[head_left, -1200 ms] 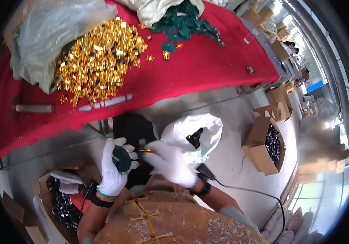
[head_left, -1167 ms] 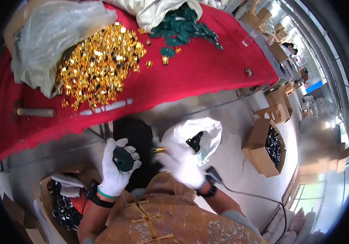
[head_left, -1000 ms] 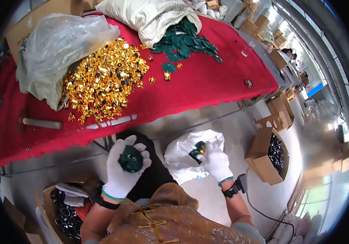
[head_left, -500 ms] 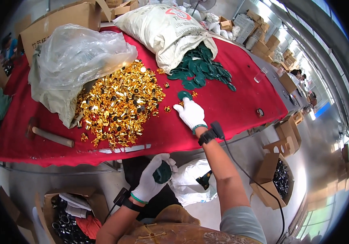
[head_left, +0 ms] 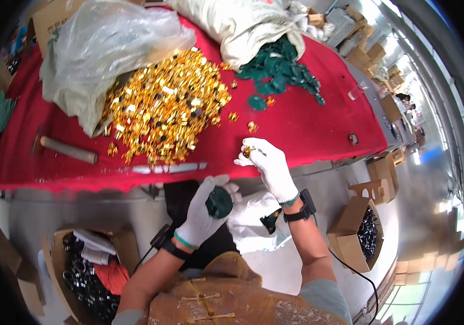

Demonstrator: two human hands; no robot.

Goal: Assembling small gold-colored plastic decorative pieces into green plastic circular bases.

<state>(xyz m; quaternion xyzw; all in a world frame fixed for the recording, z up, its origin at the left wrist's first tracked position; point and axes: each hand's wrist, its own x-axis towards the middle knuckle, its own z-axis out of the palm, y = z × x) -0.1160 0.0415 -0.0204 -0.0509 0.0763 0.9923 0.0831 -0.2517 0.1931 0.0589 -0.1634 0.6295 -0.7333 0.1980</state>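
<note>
Nearest the person, the left hand (head_left: 202,214), in a white glove, is closed around a dark green round cap (head_left: 219,202), held just off the near edge of the table, above a white plastic bag (head_left: 253,225) on the floor. The right hand (head_left: 268,165), also gloved, reaches over the red cloth (head_left: 307,124) and pinches a small gold piece (head_left: 247,152) between thumb and fingertips. Beyond it lies a broad heap of gold pieces (head_left: 164,108) spilling from a clear plastic sack (head_left: 102,49). A wooden-handled tool (head_left: 64,149) rests to the left. Farthest off, green caps (head_left: 278,73) pour from a pale woven sack (head_left: 242,24). Cardboard boxes (head_left: 359,238) of dark parts stand on the floor to the right.
</note>
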